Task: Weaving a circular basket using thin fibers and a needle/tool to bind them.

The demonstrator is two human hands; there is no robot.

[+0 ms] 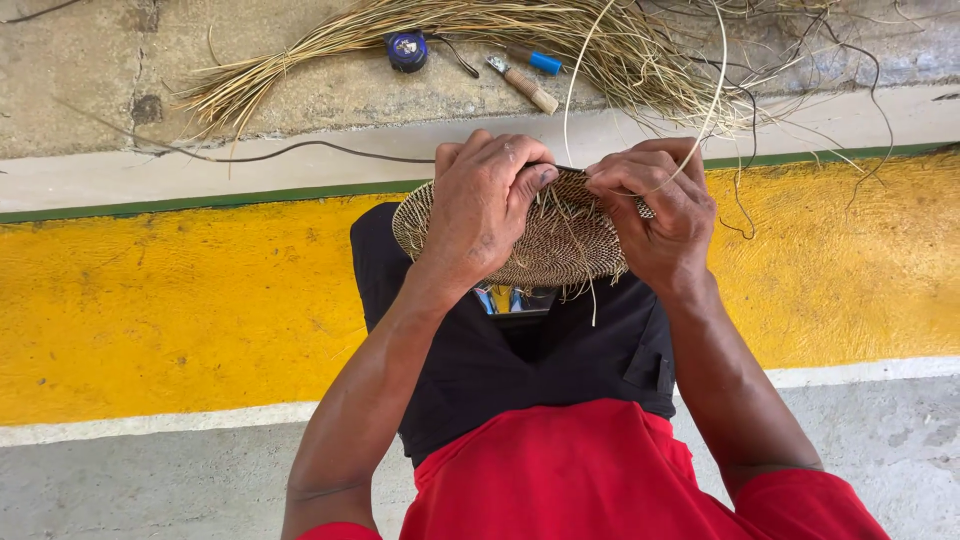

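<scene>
Looking down from the head camera, a round, tan woven disc of fine plant fibre rests over the person's lap, above black shorts and a red shirt. The left hand clamps the disc's left and upper rim, fingers curled together over the edge with the thumb pressed on the weave. The right hand pinches the right rim, fingers closed tight on a thin pale fibre strand that arcs upward.

The disc looks light, thin and springy rather than rigid; its loose ends suggest it could fray or unravel, so a grip on the firm rim, as both hands have it, seems safest.

Beyond the yellow painted band of the floor, near the far edge of the concrete, lie a bundle of dry straw-coloured fibres, a blue round tape measure and a wooden-handled small knife.
</scene>
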